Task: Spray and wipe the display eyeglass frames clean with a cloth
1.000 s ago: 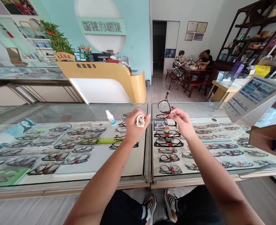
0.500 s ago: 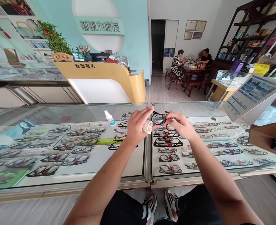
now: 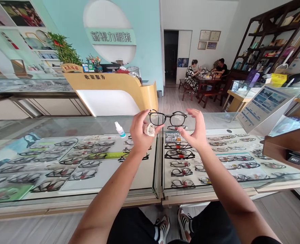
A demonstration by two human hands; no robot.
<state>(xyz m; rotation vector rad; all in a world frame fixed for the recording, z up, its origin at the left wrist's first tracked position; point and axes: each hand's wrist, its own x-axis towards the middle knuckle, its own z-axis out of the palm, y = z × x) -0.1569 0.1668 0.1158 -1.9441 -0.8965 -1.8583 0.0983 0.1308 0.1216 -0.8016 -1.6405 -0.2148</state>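
A pair of black-framed eyeglasses [image 3: 167, 116] is held up over the glass counter, lenses facing me, both rims visible. My left hand [image 3: 140, 130] is closed on their left end, between thumb and fingers. A bunched, light-coloured cloth [image 3: 149, 129] is tucked in that same hand. Beside the right end of the frame is my right hand [image 3: 196, 130], thumb and fingers spread apart; whether a fingertip touches the frame is hard to make out. On the glass to the left stands a small white spray bottle [image 3: 119, 130] with a blue label.
Rows of eyeglasses [image 3: 180, 154] lie inside the glass display counter [image 3: 129, 195]. To the right are a slanted info board [image 3: 265, 101] and a brown wooden box [image 3: 279, 145]. Beyond is a cashier desk [image 3: 106, 83]; two people sit at a far table [image 3: 203, 80].
The eyeglasses have turned to face me and come up slightly. My right hand has moved right and its fingers have opened from the frame. My left hand has shifted a little left.
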